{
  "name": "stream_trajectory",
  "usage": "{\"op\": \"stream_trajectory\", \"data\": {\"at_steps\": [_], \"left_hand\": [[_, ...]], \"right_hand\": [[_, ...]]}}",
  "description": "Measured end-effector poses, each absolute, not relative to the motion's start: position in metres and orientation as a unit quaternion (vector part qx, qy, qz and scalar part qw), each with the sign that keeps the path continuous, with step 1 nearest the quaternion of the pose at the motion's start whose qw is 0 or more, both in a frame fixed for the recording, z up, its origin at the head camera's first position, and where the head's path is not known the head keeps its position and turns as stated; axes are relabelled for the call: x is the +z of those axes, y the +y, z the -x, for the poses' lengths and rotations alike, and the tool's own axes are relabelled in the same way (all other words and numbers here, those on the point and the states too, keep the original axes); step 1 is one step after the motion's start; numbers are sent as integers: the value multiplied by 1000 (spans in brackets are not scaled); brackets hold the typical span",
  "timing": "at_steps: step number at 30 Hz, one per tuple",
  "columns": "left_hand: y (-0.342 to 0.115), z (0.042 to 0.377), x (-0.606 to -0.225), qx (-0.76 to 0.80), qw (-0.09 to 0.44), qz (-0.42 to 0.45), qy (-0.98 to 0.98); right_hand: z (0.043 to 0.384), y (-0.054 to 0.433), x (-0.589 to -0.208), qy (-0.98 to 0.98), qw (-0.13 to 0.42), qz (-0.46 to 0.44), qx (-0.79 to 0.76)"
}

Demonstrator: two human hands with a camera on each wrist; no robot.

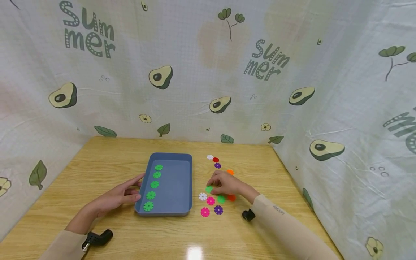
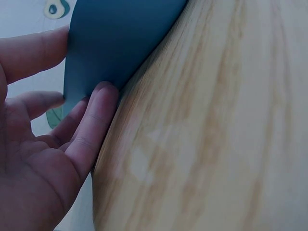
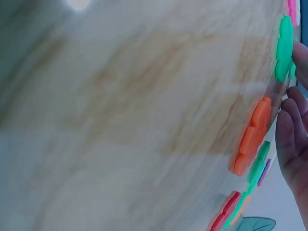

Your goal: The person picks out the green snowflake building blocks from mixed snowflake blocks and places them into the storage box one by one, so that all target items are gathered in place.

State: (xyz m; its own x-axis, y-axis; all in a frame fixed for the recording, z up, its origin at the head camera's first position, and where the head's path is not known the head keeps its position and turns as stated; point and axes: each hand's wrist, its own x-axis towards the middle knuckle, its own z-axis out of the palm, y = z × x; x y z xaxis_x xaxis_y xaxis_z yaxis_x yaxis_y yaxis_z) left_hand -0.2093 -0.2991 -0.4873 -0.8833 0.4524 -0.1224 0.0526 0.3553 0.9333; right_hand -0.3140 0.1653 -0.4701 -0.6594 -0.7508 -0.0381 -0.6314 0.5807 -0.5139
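My left hand (image 1: 113,198) rests against the left side of a blue-grey tray (image 1: 190,180), its fingers touching the outer wall (image 2: 110,43). Inside the tray, several green notched discs (image 1: 154,184) form a column along the left side. To the right of the tray, my right hand (image 1: 225,182) pinches a green notched disc (image 1: 209,189) at the table surface between thumb and fingers; the fingers partly cover it. Close below that hand lie another green disc (image 1: 221,199), an orange-red disc (image 1: 232,198), a pink disc (image 1: 210,201) and a white disc (image 1: 203,196).
Nearer the front lie a second pink disc (image 1: 205,212) and a purple disc (image 1: 219,209). Beyond the right hand are white (image 1: 209,157), red (image 1: 216,160), purple (image 1: 217,165) and orange (image 1: 230,172) discs. Patterned cloth (image 1: 195,83) hangs behind and beside the wooden table (image 1: 107,155).
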Motion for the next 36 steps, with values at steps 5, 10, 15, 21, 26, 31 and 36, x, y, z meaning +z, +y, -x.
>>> {"op": "stream_trajectory", "data": {"at_steps": [5, 10, 15, 21, 26, 31, 36], "left_hand": [[-300, 211, -488, 545, 185, -160, 802], [-301, 211, -489, 543, 182, -159, 804], [-301, 211, -490, 543, 182, -160, 804], [-301, 211, -490, 542, 179, -159, 806], [-301, 211, -491, 544, 180, -159, 804], [-301, 211, -491, 544, 180, -158, 804], [-301, 211, -490, 543, 182, -158, 805]], "right_hand": [[312, 165, -468, 878, 109, 410, -221], [311, 164, -468, 875, 102, 417, -224], [312, 164, -469, 875, 104, 419, -220], [310, 164, -468, 873, 105, 425, -214], [312, 164, -469, 873, 102, 428, -209], [310, 164, -467, 875, 98, 427, -204], [308, 163, -465, 876, 99, 425, -206]]}}
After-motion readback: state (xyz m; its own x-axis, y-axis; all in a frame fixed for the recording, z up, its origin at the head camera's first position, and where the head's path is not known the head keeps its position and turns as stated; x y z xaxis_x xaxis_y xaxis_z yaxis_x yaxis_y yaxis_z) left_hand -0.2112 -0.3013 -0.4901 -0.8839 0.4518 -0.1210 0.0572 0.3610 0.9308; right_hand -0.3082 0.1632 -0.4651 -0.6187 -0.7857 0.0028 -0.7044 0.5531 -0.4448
